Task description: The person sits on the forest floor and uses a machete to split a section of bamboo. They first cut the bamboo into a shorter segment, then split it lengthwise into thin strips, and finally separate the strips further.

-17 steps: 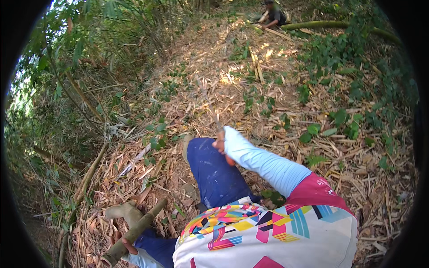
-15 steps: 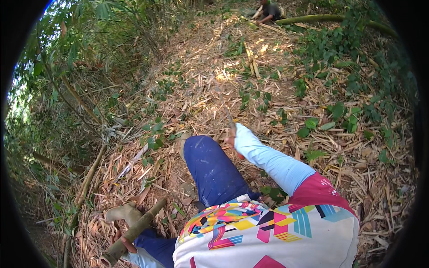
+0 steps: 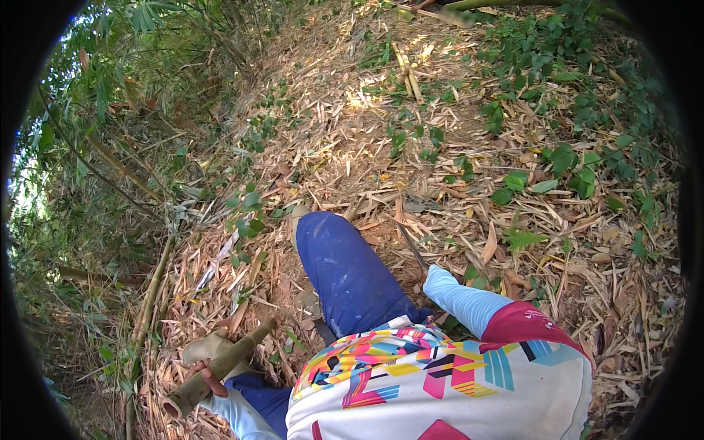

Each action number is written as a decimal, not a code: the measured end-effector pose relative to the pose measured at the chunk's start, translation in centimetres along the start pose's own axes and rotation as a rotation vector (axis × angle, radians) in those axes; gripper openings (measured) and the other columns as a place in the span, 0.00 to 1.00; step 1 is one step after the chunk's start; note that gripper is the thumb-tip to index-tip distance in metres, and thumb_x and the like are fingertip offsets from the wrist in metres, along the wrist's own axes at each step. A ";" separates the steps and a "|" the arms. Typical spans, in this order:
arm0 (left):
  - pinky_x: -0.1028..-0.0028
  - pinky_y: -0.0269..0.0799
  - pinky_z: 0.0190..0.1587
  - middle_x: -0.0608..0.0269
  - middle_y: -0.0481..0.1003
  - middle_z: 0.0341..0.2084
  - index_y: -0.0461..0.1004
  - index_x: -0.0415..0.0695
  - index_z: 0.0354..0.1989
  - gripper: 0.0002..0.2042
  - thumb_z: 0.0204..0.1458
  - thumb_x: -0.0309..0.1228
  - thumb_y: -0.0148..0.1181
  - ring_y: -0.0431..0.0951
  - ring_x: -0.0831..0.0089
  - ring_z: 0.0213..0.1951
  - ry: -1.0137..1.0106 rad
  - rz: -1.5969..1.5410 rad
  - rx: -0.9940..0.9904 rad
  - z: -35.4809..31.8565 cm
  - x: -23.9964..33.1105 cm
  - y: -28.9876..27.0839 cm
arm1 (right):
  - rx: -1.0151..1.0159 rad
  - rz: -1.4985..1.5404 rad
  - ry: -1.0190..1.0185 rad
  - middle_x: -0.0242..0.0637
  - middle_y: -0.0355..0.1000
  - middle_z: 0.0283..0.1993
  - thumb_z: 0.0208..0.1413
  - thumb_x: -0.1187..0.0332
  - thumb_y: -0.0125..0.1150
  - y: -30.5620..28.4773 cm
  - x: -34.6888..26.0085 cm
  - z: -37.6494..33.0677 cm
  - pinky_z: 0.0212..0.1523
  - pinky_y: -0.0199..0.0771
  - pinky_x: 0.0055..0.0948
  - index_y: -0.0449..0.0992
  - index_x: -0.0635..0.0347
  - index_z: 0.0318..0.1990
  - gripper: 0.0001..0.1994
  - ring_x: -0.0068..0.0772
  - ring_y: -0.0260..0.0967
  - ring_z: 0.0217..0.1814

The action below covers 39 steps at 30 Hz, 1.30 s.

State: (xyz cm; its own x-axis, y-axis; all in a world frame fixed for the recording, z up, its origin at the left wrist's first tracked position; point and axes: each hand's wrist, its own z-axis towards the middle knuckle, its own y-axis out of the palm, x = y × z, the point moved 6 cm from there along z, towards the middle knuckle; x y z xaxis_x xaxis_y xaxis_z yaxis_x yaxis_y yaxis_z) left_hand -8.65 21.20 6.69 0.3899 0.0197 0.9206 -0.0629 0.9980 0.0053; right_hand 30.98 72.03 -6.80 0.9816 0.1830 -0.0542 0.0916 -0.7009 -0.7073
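Note:
At the lower left my left hand [image 3: 213,383] is wrapped round a short bamboo pole [image 3: 229,361], its cut hollow end toward me. The pole slants up to the right, across my left leg and above a tan boot [image 3: 204,347]. My right hand [image 3: 426,272], mostly hidden by its light blue sleeve, is beside my bent right knee. From it a dark, thin machete blade [image 3: 413,248] points up and left, low over the leaf litter. The machete's handle is out of sight now.
Dry bamboo leaves [image 3: 330,147] cover the sloping ground. Split bamboo pieces [image 3: 408,72] lie farther off. A green bamboo stem [image 3: 499,3] crosses the top edge, near part of another person's arm. Thin stems [image 3: 154,286] stand on the left; leafy plants [image 3: 579,172] grow on the right.
My right hand and the machete have swung down and to the right, closer to my body. The left hand with the bamboo pole has risen slightly. The view has tilted down a little.

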 end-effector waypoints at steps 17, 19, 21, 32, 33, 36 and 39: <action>0.67 0.72 0.47 0.59 0.75 0.34 0.70 0.41 0.43 0.15 0.51 0.31 0.68 0.75 0.67 0.36 0.159 0.090 0.034 -0.8 2.8 2.9 | 0.153 0.133 -0.178 0.60 0.75 0.42 0.57 0.61 0.58 -5.3 -8.7 2.1 0.49 0.71 0.47 0.74 0.65 0.45 0.16 0.59 0.73 0.49; 0.67 0.72 0.47 0.58 0.75 0.34 0.70 0.41 0.43 0.15 0.51 0.31 0.68 0.75 0.67 0.36 0.162 0.082 0.068 -1.0 3.6 2.4 | 0.177 0.131 -0.211 0.60 0.75 0.43 0.56 0.60 0.59 -5.5 -9.7 1.9 0.49 0.71 0.48 0.73 0.65 0.46 0.17 0.59 0.73 0.49; 0.67 0.72 0.47 0.58 0.75 0.34 0.70 0.41 0.43 0.15 0.51 0.31 0.67 0.75 0.67 0.36 0.175 0.067 0.105 -0.7 4.7 2.1 | 0.182 0.144 -0.239 0.58 0.75 0.44 0.54 0.60 0.62 -5.7 -10.3 1.6 0.49 0.71 0.47 0.70 0.64 0.48 0.20 0.59 0.73 0.48; 0.67 0.72 0.46 0.57 0.75 0.34 0.69 0.41 0.44 0.15 0.51 0.30 0.66 0.75 0.67 0.36 0.367 0.081 0.402 2.7 12.3 -2.0 | 0.184 0.160 -0.597 0.58 0.73 0.41 0.57 0.59 0.61 -11.9 -18.3 -8.9 0.47 0.70 0.47 0.67 0.65 0.46 0.19 0.60 0.72 0.47; 0.67 0.72 0.46 0.57 0.75 0.34 0.69 0.41 0.44 0.15 0.51 0.30 0.66 0.75 0.67 0.36 0.370 0.080 0.418 2.7 12.5 -2.3 | 0.171 0.155 -0.613 0.58 0.72 0.41 0.56 0.59 0.61 -12.2 -18.8 -9.7 0.47 0.70 0.47 0.66 0.65 0.46 0.19 0.60 0.71 0.48; 0.67 0.72 0.46 0.57 0.74 0.34 0.69 0.41 0.44 0.15 0.51 0.29 0.66 0.75 0.67 0.35 0.374 0.082 0.440 2.8 12.7 -2.6 | 0.128 0.138 -0.655 0.59 0.72 0.42 0.56 0.60 0.61 -12.5 -20.3 -11.6 0.48 0.69 0.46 0.66 0.65 0.46 0.19 0.60 0.71 0.49; 0.67 0.72 0.46 0.57 0.74 0.33 0.69 0.41 0.45 0.15 0.51 0.29 0.65 0.75 0.67 0.35 0.368 0.083 0.452 3.0 12.6 -3.3 | 0.094 0.134 -0.745 0.58 0.71 0.39 0.56 0.60 0.62 -11.2 -21.1 -12.0 0.47 0.69 0.47 0.65 0.64 0.45 0.19 0.61 0.71 0.47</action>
State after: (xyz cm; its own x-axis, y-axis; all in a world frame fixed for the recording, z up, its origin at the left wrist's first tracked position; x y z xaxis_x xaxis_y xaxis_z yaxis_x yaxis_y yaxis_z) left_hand -6.26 18.01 19.43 0.6549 0.1969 0.7296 -0.4607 0.8694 0.1789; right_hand 11.27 67.72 10.76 0.6081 0.5406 -0.5813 -0.0676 -0.6944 -0.7164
